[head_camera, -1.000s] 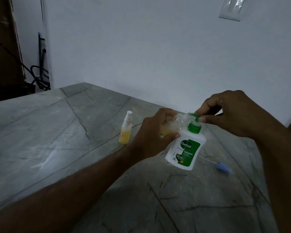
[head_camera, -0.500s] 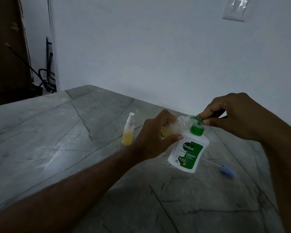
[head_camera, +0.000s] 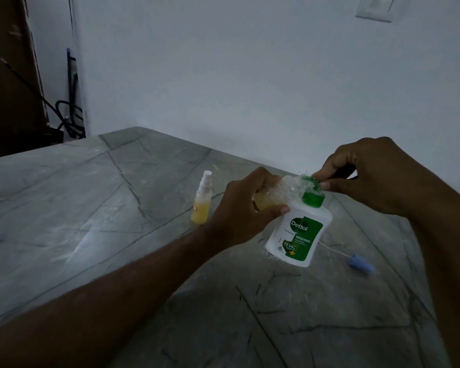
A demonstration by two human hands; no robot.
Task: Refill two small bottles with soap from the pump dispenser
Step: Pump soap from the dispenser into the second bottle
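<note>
A white Dettol pump dispenser (head_camera: pixel 299 235) with a green collar stands tilted on the grey stone table (head_camera: pixel 91 208). My right hand (head_camera: pixel 367 173) pinches its green pump head from above. My left hand (head_camera: pixel 247 208) grips a small clear bottle (head_camera: pixel 266 200) of yellow soap, held against the pump spout; froth and bubbles cover the bottle's mouth. My fingers hide most of that bottle. A second small spray bottle (head_camera: pixel 201 203), holding yellow liquid and capped with a white sprayer, stands upright to the left.
A blue spray cap with a thin white tube (head_camera: pixel 360 264) lies on the table right of the dispenser. The white wall runs close behind the table. Dark cables (head_camera: pixel 69 115) hang at the far left corner.
The view shifted slightly; both hands, the small bottle and the dispenser keep the same pose relative to each other. The froth at the spout looks a little larger.
</note>
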